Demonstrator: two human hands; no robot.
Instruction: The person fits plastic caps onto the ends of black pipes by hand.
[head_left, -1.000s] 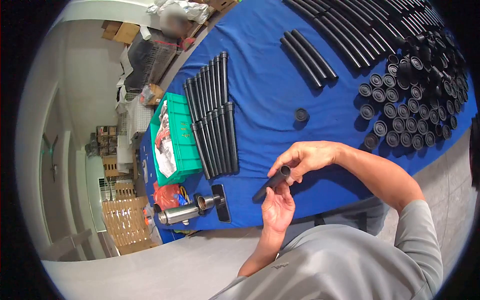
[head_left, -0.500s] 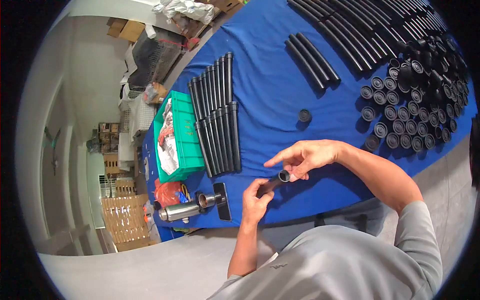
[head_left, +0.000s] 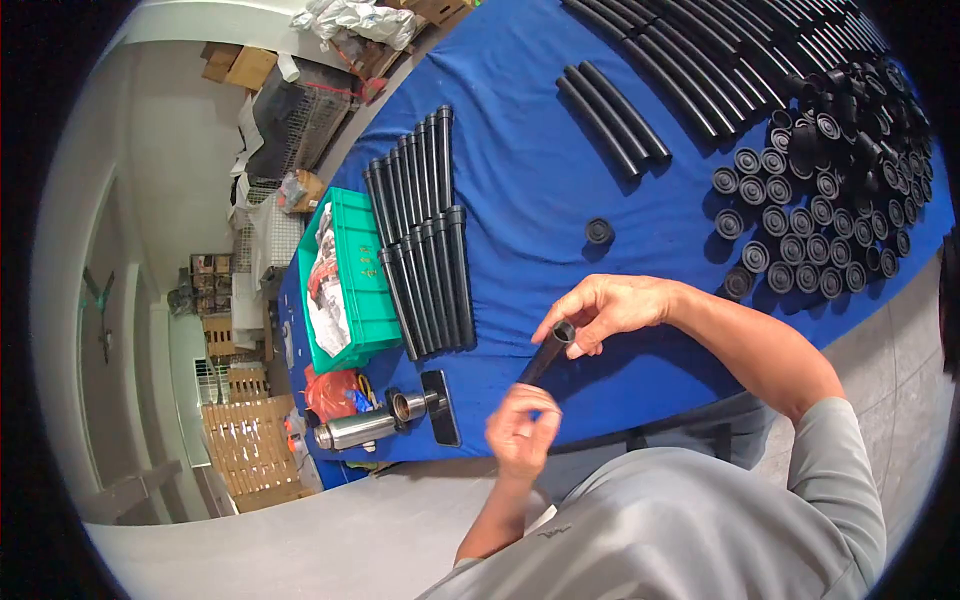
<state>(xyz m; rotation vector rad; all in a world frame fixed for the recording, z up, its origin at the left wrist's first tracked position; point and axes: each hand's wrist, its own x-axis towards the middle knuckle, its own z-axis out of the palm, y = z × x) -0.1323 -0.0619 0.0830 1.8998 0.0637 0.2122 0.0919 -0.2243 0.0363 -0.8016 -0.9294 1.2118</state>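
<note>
A: Fingers (head_left: 565, 322) of the right hand (head_left: 610, 305) are clamped on the open end of a short black tube (head_left: 545, 355), held just above the blue table (head_left: 530, 180).

B: And the left hand (head_left: 522, 432)?

A: Just below the tube's lower end, fingers curled loosely together, holding nothing I can make out.

B: What stage is this?

A: Likely fitting the tube's end. Next needs a black cap (head_left: 600, 231), lying beyond the fingertips

The left hand (head_left: 523, 428) has let go of the black tube (head_left: 545, 357), apparently now held by the right hand (head_left: 600, 308) alone.
</note>
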